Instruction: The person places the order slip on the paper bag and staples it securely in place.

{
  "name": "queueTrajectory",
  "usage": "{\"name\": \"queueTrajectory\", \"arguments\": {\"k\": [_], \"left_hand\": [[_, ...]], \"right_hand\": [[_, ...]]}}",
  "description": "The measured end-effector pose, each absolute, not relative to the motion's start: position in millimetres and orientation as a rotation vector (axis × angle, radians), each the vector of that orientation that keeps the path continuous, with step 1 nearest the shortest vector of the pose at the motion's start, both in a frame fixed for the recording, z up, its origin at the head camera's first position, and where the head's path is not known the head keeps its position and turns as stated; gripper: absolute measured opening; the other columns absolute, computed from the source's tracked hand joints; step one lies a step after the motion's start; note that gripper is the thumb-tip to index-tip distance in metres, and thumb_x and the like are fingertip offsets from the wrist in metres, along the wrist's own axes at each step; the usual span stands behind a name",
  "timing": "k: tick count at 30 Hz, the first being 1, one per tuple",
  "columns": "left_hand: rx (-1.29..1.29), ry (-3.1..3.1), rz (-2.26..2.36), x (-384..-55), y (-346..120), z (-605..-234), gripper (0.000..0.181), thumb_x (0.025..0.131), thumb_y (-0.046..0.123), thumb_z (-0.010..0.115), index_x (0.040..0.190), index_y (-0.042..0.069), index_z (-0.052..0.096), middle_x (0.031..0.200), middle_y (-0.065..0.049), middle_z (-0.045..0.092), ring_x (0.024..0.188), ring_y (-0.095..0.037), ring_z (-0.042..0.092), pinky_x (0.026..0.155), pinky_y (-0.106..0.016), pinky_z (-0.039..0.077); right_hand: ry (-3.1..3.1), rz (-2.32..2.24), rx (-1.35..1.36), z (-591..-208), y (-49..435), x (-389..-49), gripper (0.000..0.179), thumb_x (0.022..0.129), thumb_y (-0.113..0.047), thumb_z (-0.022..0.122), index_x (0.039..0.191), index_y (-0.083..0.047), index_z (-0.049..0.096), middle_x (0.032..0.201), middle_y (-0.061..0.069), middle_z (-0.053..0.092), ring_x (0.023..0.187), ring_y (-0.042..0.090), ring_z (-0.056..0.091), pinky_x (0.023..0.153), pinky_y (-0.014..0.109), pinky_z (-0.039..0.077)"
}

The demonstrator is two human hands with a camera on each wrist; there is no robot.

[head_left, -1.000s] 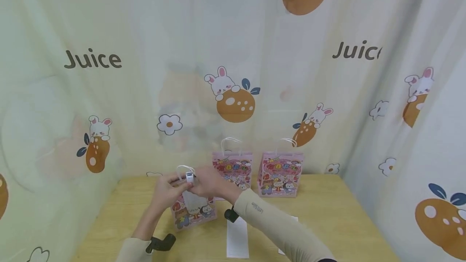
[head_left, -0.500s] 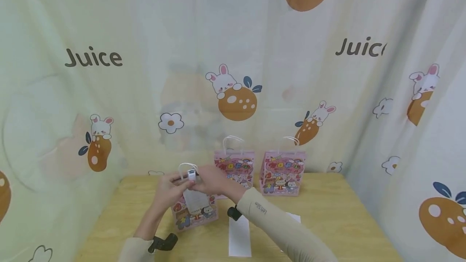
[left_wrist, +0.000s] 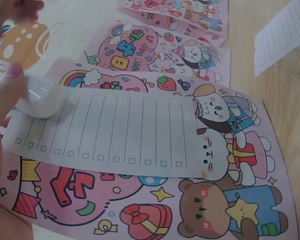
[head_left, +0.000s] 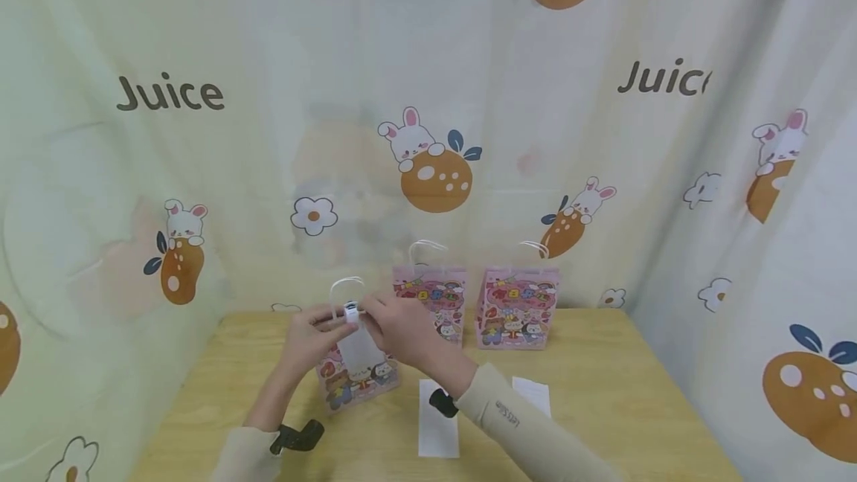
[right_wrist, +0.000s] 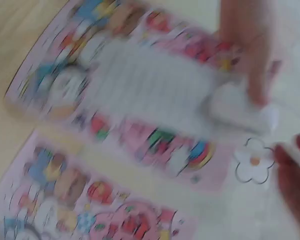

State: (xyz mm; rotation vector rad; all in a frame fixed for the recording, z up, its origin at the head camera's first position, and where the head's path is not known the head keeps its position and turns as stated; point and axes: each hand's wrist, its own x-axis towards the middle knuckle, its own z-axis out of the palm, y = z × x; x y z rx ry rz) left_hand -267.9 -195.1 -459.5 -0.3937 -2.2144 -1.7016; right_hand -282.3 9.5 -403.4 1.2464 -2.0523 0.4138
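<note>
My left hand (head_left: 311, 344) pinches a small glossy white clip (left_wrist: 40, 97) at the top of a pink cartoon gift bag (head_left: 361, 385). A long ruled paper with a column of checkboxes, a checklist (left_wrist: 110, 132), lies against the bag's front, its upper end under the clip. Close to the clip on its right, my right hand (head_left: 405, 333) has its fingers curled at the bag's white handle (head_left: 346, 280); in the right wrist view these fingers (right_wrist: 292, 185) hold a blurred white strip. The bag stands slightly turned on the table, its upper part mostly covered by the hands.
Two more pink gift bags stand behind to the right, a middle bag (head_left: 431, 281) and a right bag (head_left: 518, 311). Two white paper slips lie on the wooden table (head_left: 602, 393), a near slip (head_left: 438, 430) and a right slip (head_left: 532, 395). A printed curtain (head_left: 268, 132) encloses the back.
My right hand has shifted a little right and up from the clip, exposing more of the checklist. The left hand keeps its pinch. The head view has tilted slightly downward.
</note>
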Motion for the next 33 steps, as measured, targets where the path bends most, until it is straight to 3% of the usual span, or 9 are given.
{"name": "queueTrajectory", "arguments": {"k": [3, 6, 11, 18, 23, 27, 30, 33], "left_hand": [[-0.425, -2.195, -1.685, -273.7, -193.3, -458.1, 0.018, 0.078, 0.004, 0.081, 0.094, -0.001, 0.073, 0.099, -0.014, 0.068, 0.092, -0.026, 0.068, 0.077, -0.030, 0.056], [-0.438, -2.207, -1.631, -275.2, -192.9, -460.8, 0.020, 0.076, 0.011, 0.084, 0.092, 0.005, 0.075, 0.097, -0.008, 0.070, 0.090, -0.021, 0.068, 0.077, -0.028, 0.056], [-0.497, -2.214, -1.665, -273.7, -197.1, -459.7, 0.029, 0.074, 0.012, 0.085, 0.099, 0.003, 0.074, 0.100, -0.012, 0.070, 0.091, -0.025, 0.069, 0.076, -0.029, 0.057], [-0.440, -2.299, -1.720, -269.4, -207.5, -458.9, 0.039, 0.078, 0.011, 0.082, 0.112, -0.003, 0.068, 0.112, -0.018, 0.063, 0.100, -0.032, 0.066, 0.078, -0.029, 0.056], [-0.386, -2.343, -1.632, -276.7, -206.5, -457.1, 0.030, 0.083, 0.016, 0.079, 0.107, 0.000, 0.071, 0.104, -0.016, 0.070, 0.093, -0.028, 0.069, 0.074, -0.030, 0.057], [-0.342, -2.403, -1.530, -278.7, -200.6, -454.7, 0.023, 0.083, 0.025, 0.080, 0.098, 0.008, 0.075, 0.098, -0.006, 0.073, 0.089, -0.021, 0.070, 0.073, -0.029, 0.057], [-0.328, -2.461, -1.431, -279.7, -196.8, -452.8, 0.019, 0.082, 0.027, 0.080, 0.090, 0.011, 0.076, 0.087, -0.002, 0.073, 0.072, -0.017, 0.068, 0.060, -0.027, 0.055], [-0.312, -2.507, -1.361, -280.5, -196.3, -450.8, 0.017, 0.083, 0.024, 0.079, 0.081, 0.008, 0.074, 0.072, -0.003, 0.069, 0.055, -0.015, 0.058, 0.047, -0.026, 0.047]], "right_hand": [[-2.200, 0.448, 1.255, -397.5, 4.4, -282.1, 0.029, 0.092, -0.017, 0.067, 0.119, -0.010, 0.062, 0.110, 0.005, 0.066, 0.055, 0.004, 0.050, 0.043, 0.014, 0.036], [-2.400, 0.473, 1.262, -393.8, 0.4, -282.5, 0.036, 0.093, -0.019, 0.066, 0.128, -0.012, 0.059, 0.119, 0.006, 0.063, 0.067, 0.007, 0.056, 0.051, 0.016, 0.042], [-2.509, 0.581, 1.381, -391.8, -3.2, -291.6, 0.031, 0.094, -0.014, 0.066, 0.125, -0.014, 0.062, 0.116, 0.001, 0.064, 0.086, 0.008, 0.060, 0.069, 0.019, 0.048], [-2.395, 0.733, 1.443, -387.0, 10.1, -296.4, 0.024, 0.097, -0.008, 0.060, 0.120, -0.012, 0.065, 0.112, 0.005, 0.059, 0.087, 0.012, 0.057, 0.069, 0.020, 0.048], [-2.289, 0.975, 1.389, -379.9, 27.4, -296.1, 0.016, 0.094, -0.011, 0.066, 0.110, -0.007, 0.064, 0.099, 0.004, 0.056, 0.082, 0.013, 0.054, 0.069, 0.022, 0.049], [-2.374, 1.208, 1.275, -384.7, 41.1, -287.9, 0.013, 0.095, -0.018, 0.066, 0.104, -0.009, 0.062, 0.088, -0.001, 0.054, 0.068, 0.011, 0.053, 0.058, 0.023, 0.049], [-2.438, 1.476, 1.175, -392.0, 49.7, -279.4, 0.012, 0.098, -0.019, 0.061, 0.105, -0.008, 0.060, 0.086, 0.000, 0.059, 0.062, 0.020, 0.059, 0.053, 0.029, 0.052], [-2.402, 1.761, 1.061, -401.4, 56.7, -273.2, 0.018, 0.102, -0.017, 0.054, 0.112, -0.003, 0.058, 0.090, 0.008, 0.062, 0.068, 0.036, 0.062, 0.056, 0.037, 0.055]]}}
